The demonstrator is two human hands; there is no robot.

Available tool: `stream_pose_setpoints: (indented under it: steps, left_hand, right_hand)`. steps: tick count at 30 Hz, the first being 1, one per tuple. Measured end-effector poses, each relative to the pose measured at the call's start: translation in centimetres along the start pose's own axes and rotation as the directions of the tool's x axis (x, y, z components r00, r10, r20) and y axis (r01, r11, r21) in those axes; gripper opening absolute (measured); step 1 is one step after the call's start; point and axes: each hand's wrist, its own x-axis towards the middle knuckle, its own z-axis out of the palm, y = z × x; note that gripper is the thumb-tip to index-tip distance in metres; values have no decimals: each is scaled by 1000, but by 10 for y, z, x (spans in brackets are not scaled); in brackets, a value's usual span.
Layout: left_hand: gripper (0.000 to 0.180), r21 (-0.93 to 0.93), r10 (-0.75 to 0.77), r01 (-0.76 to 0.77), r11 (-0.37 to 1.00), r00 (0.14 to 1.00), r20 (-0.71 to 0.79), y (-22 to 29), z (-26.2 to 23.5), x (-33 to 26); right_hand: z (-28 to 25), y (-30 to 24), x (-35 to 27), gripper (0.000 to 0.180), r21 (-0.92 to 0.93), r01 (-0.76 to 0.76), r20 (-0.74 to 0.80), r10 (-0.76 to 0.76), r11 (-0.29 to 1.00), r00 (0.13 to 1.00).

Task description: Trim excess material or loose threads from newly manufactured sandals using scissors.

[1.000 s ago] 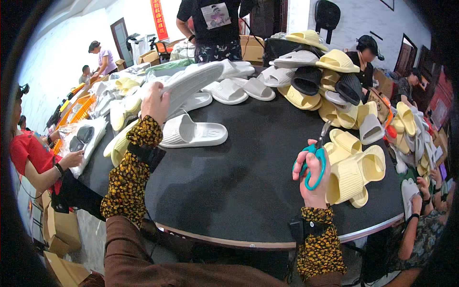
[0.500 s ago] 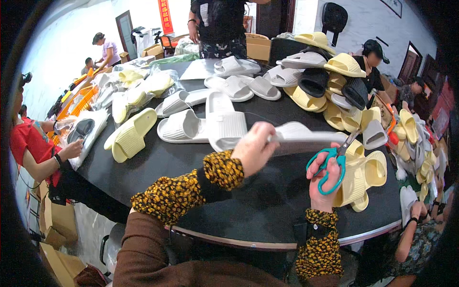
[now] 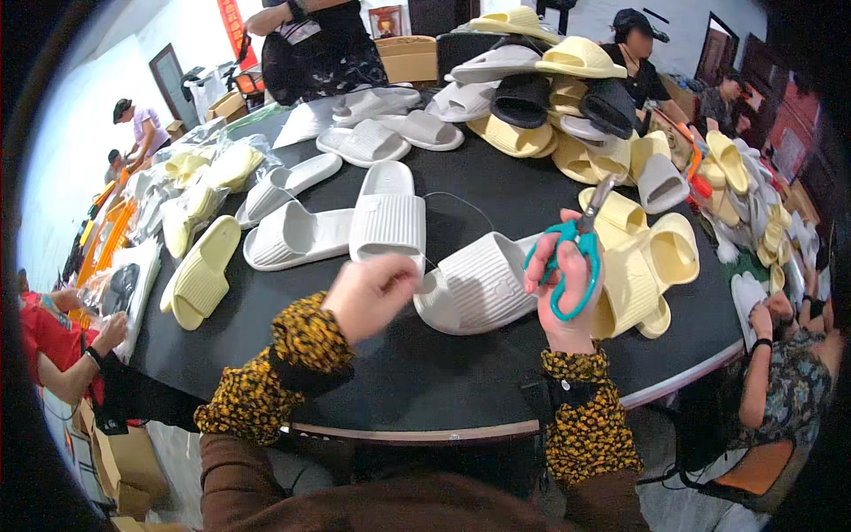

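Observation:
Teal-handled scissors (image 3: 578,257) are in my right hand (image 3: 567,293), its fingers through the loops and the blades pointing away from me. Beside those fingers a light grey slipper (image 3: 483,282) lies sole down on the table. My left hand (image 3: 377,294), slightly blurred, is closed in a pinch at the near end of another light grey slipper (image 3: 388,213); what it pinches, if anything, is hidden. A thin thread (image 3: 461,202) curves over the dark tabletop between these two slippers. Pale yellow slippers (image 3: 631,275) lie stacked to the right of the scissors.
A tall pile of yellow, grey and black slippers (image 3: 550,97) stands at the back right of the black table (image 3: 425,381). Bagged slippers (image 3: 199,182) lie at the left. One yellow slipper (image 3: 202,273) lies nearer. Several people work around the table.
The light grey slipper that was raised between my hands now lies flat on the table. My left hand has drawn back leftward from it. The scissors stay in my right hand.

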Motion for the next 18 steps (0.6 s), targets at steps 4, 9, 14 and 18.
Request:
stream_pose_setpoints:
  steps: [4, 9, 14, 18]
  left_hand:
    - [15, 102, -45, 72, 992, 967, -250, -44, -26, 16]
    - [34, 263, -176, 246, 933, 948, -264, -108, -42, 19]
    - [61, -93, -486, 493, 865, 869, 89, -109, -34, 26]
    - [53, -300, -393, 380, 875, 919, 16, -128, -13, 26]
  right_hand:
    - [4, -4, 0, 42, -34, -31, -39, 29, 999, 999]
    - [6, -2, -2, 41, -47, -69, -50, 67, 997, 996]
    - [5, -2, -1, 40, -52, -84, -36, 83, 995, 996]
    - [9, -2, -1, 39, -40, -107, -31, 106, 993, 994]
